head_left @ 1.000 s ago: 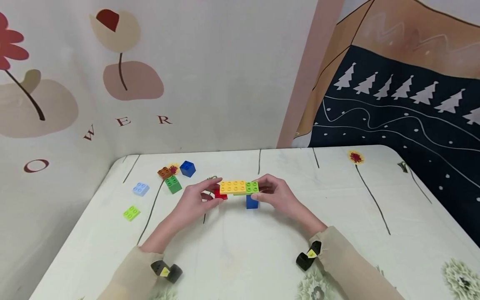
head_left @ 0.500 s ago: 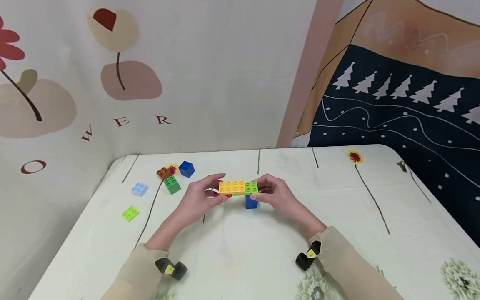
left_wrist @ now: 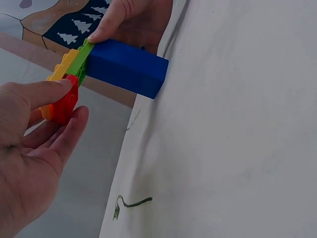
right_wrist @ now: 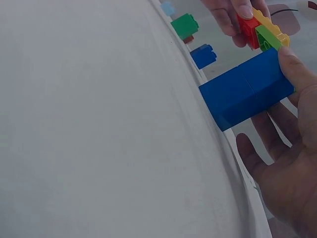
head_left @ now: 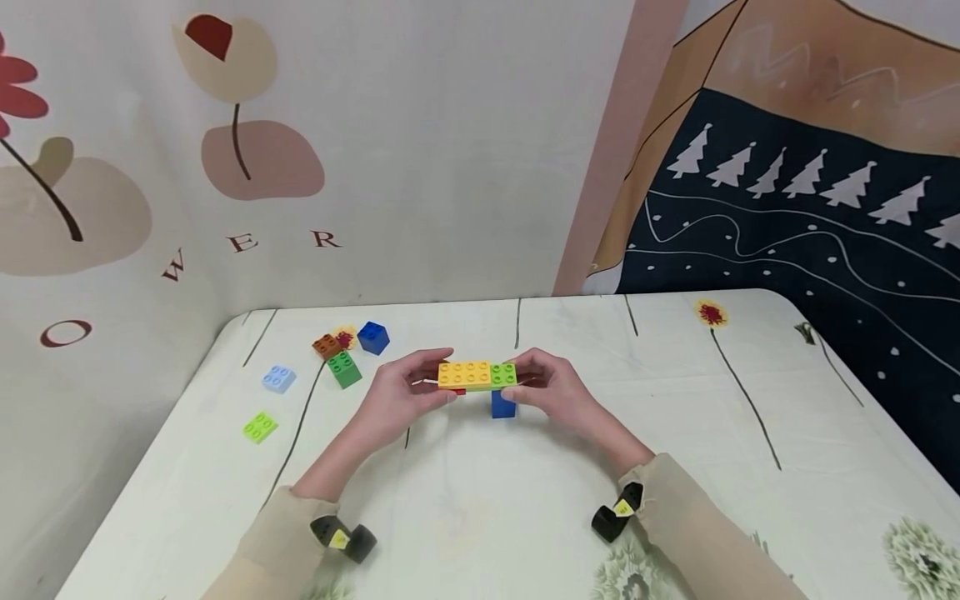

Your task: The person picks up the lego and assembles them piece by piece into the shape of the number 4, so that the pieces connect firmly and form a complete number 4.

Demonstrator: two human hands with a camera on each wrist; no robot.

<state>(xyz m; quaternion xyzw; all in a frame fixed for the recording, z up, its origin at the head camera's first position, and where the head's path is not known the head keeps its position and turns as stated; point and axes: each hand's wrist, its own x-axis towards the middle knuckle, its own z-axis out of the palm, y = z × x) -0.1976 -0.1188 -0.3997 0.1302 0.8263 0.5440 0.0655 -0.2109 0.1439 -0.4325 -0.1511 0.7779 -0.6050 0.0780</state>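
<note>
A yellow toy building brick (head_left: pixel 463 375) and a lime-green one (head_left: pixel 503 375) lie end to end along the top of a joined structure. Under its right end stands a column of blue bricks (right_wrist: pixel 247 89). My right hand (head_left: pixel 558 387) grips that end, thumb near where green meets blue. Beneath the yellow brick's left end, my left hand (head_left: pixel 397 392) pinches a red brick (left_wrist: pixel 67 104) between thumb and fingers. In the left wrist view, red meets the yellow underside and sits beside the green (left_wrist: pixel 79 62); whether it is fully pressed on, I cannot tell.
Loose bricks lie at the table's left: brown (head_left: pixel 327 346), dark green (head_left: pixel 344 369), blue (head_left: pixel 373 337), light blue (head_left: pixel 279 379) and lime (head_left: pixel 260 427). A white flowered cloth covers the table (head_left: pixel 465 508); a printed curtain (head_left: pixel 435 167) hangs behind.
My left hand has moved slightly right, bringing the red brick from below the yellow brick's left end up against its underside. The right hand has stayed nearly still.
</note>
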